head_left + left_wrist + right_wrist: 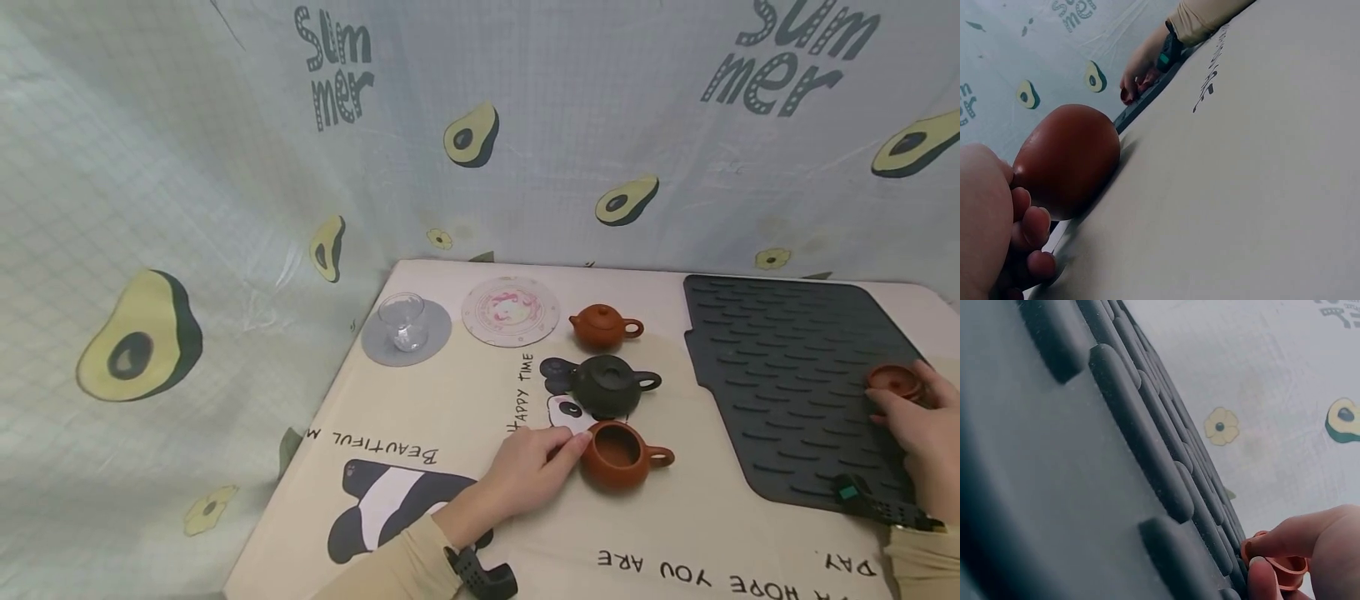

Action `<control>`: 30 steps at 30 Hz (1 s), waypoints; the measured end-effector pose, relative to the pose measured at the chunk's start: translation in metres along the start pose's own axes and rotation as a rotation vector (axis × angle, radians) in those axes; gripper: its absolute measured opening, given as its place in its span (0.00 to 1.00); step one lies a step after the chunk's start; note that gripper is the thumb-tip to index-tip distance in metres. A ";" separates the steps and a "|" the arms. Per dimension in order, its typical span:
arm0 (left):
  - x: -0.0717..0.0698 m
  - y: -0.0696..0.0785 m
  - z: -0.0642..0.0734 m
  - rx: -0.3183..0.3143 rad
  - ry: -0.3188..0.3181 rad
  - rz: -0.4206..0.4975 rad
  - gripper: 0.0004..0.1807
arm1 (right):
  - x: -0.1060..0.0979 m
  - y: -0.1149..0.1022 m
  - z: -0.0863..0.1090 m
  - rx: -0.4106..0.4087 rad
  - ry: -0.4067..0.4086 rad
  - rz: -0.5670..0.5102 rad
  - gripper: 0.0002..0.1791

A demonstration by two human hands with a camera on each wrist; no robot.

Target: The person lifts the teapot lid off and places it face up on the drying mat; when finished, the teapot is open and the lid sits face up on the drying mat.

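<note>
A reddish-brown teapot (617, 455) without its lid stands on the table, handle pointing right. My left hand (534, 467) pinches it at the spout side; in the left wrist view the curled fingers (1035, 226) meet the rounded body (1075, 156). Far to the right, my right hand (927, 425) holds a small reddish-brown teapot lid (895, 381) between thumb and fingers at the right side of the dark ribbed mat (802, 375). The right wrist view shows the lid (1291, 573) tilted by the mat's edge; whether it touches the mat, I cannot tell.
Behind the lidless pot stand a dark lidded teapot (609, 387) and a smaller reddish-brown lidded one (602, 327). At the back left are a clear glass (405, 321) on a grey round coaster (372, 346) and a pink patterned round mat (510, 312). A printed curtain (555, 100) hangs behind.
</note>
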State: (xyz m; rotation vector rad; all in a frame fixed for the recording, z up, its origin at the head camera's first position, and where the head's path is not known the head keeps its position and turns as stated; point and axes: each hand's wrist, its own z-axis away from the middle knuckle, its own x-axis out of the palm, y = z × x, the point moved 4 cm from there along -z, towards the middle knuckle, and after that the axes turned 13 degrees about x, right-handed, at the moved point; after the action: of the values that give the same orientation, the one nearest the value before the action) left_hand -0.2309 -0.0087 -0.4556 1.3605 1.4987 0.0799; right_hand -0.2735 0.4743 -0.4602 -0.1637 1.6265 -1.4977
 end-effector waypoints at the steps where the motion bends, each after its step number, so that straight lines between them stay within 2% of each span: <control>1: 0.000 0.000 0.000 -0.001 -0.002 0.000 0.25 | 0.000 0.001 0.001 -0.003 -0.005 0.005 0.41; 6: 0.000 -0.001 0.001 -0.002 -0.005 0.001 0.25 | -0.001 0.001 0.005 0.007 0.011 0.016 0.42; 12: 0.000 -0.002 0.001 -0.006 -0.002 0.007 0.25 | -0.001 0.000 0.009 0.069 0.040 0.034 0.41; 15: 0.000 -0.002 0.001 -0.011 -0.002 0.016 0.25 | -0.003 0.000 0.011 0.093 0.065 -0.023 0.40; 19: 0.000 -0.003 0.002 -0.019 -0.003 0.019 0.26 | -0.005 0.000 0.016 0.115 0.108 -0.167 0.38; 23: -0.001 -0.003 0.003 -0.015 -0.003 0.004 0.26 | -0.006 0.000 0.019 0.135 0.124 -0.248 0.36; 30: -0.002 -0.003 0.003 -0.029 -0.019 -0.001 0.26 | -0.007 -0.004 0.028 0.096 0.141 -0.221 0.32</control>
State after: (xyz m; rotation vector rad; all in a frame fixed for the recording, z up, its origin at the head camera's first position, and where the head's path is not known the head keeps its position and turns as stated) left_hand -0.2316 -0.0128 -0.4575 1.3336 1.4765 0.0877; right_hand -0.2526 0.4572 -0.4499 -0.1934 1.6863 -1.7869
